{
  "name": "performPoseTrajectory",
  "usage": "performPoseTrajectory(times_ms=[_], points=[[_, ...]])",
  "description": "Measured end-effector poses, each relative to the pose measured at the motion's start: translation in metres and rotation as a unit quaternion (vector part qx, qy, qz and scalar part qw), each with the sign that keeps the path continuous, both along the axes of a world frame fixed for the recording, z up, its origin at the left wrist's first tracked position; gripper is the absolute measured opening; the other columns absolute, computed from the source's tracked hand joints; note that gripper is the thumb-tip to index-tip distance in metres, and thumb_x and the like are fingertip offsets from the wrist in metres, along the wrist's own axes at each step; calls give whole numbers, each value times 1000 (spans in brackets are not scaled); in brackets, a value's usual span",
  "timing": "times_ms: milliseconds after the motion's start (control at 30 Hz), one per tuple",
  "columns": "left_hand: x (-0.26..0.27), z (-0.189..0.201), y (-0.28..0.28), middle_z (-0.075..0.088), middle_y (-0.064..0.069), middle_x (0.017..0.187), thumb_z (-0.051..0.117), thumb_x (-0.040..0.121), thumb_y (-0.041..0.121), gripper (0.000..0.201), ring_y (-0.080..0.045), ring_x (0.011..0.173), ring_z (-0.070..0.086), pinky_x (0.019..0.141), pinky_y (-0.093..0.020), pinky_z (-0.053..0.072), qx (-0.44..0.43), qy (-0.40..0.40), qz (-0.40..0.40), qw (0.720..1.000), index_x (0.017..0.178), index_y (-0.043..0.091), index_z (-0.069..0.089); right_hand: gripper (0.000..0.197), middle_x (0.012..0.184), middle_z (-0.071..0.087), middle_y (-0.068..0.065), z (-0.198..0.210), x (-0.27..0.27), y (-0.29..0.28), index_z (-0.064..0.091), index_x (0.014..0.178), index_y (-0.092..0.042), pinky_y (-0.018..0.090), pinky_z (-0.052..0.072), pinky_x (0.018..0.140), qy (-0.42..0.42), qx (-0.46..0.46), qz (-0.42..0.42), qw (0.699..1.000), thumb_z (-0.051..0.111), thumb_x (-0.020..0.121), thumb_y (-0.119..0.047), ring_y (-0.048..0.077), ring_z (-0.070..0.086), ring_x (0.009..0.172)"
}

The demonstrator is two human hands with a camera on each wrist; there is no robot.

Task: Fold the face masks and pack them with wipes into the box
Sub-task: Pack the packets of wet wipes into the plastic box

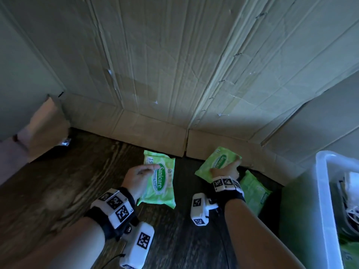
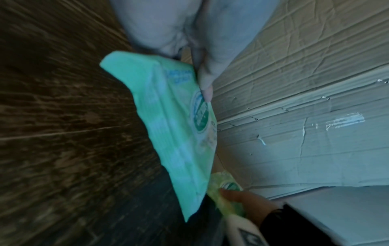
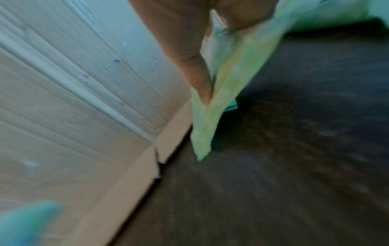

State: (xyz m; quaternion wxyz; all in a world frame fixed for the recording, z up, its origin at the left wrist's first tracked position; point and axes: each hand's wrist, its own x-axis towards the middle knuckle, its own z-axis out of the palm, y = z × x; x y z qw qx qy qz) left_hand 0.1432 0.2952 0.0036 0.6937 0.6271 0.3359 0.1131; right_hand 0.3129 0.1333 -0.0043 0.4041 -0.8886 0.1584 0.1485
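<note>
Wipes packs: soft green plastic film, slightly glossy, crinkled where my hand pinches one. Desk: dark wood grain, streaky, dull sheen. Backdrop: brown corrugated cardboard, matt, creased, with torn tape marks. Box at right: smooth translucent white plastic. Wrist straps: black cloth.

Just beyond both hands, the cardboard wall is closing off the far side. Right of the right hand, a third wipes pack and the white plastic bin are crowding the way. Left of the left hand, bare dark wood floor is lying open, as is the strip between the wrists
</note>
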Motion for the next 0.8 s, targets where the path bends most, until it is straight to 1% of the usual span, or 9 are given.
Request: performPoseTrajectory(times_ms=[33, 133, 200, 333, 400, 467, 633, 733, 800], points=[[1, -1, 2, 63, -1, 112, 59, 90, 15, 14, -17, 103, 58, 95, -29, 42, -5, 14, -10, 1000, 94, 10, 71, 93, 129, 46, 24, 3, -4, 1, 11, 145, -22, 41, 47, 85, -33, 33, 1, 999, 72, 76, -5, 37, 51, 113], [6, -2, 3, 70, -6, 107, 61, 65, 70, 61, -29, 100, 64, 97, -43, 46, -47, 65, -29, 996, 92, 17, 76, 84, 128, 52, 15, 17, -31, 6, 27, 137, -29, 44, 52, 85, -103, 232, 47, 966, 72, 73, 2, 32, 55, 111], [11, -2, -2, 72, -11, 100, 67, 49, 77, 75, -32, 98, 66, 97, -47, 47, -118, 55, -44, 990, 95, 18, 75, 76, 118, 57, 8, 23, -54, 6, 36, 129, -31, 42, 57, 74, -79, 333, 128, 931, 70, 73, 6, 26, 60, 102], [16, 6, -23, 75, -3, 87, 74, 77, 33, 21, -25, 88, 70, 83, -36, 52, -84, 30, -115, 989, 87, 15, 73, 41, 94, 66, 4, 10, -72, -9, 57, 112, -26, 38, 55, 77, -92, 244, 241, 935, 73, 77, -14, 22, 65, 88], [17, 5, -30, 75, -4, 88, 71, 81, 22, 11, -25, 87, 69, 85, -41, 53, -46, 44, -128, 990, 89, 14, 70, 32, 104, 64, 10, -5, -54, -28, 62, 108, -21, 38, 49, 85, -143, 90, 176, 970, 70, 79, -30, 26, 60, 96], [18, 3, -36, 72, -8, 95, 66, 84, 14, 9, -26, 86, 68, 86, -43, 53, -55, 58, -134, 988, 93, 12, 66, 55, 123, 50, 19, -16, -31, -50, 51, 122, -15, 41, 42, 94, -91, -87, 70, 990, 68, 77, -42, 34, 49, 112], [19, 3, -42, 63, -5, 111, 61, 84, -3, 54, -25, 97, 63, 88, -45, 51, -74, 18, -140, 987, 131, 15, 42, 108, 139, 28, 25, -16, -13, -72, 14, 143, -13, 47, 35, 100, 64, -216, -37, 974, 80, 63, -45, 40, 32, 125], [16, 3, -42, 30, 17, 136, 57, 84, -9, 91, -5, 114, 44, 82, -16, 43, -37, -20, -152, 987, 147, 34, 6, 124, 136, 31, 29, -3, -16, -75, -5, 147, -16, 51, 40, 93, 55, -131, -69, 987, 84, 62, -29, 42, 41, 121], [14, 2, -41, 18, 15, 145, 55, 87, -5, 87, 3, 103, 42, 66, -4, 40, 28, -16, -178, 983, 142, 44, 10, 113, 137, 37, 27, 10, -23, -76, 2, 147, -13, 48, 40, 95, 43, -52, -71, 995, 81, 67, -19, 40, 43, 123]])
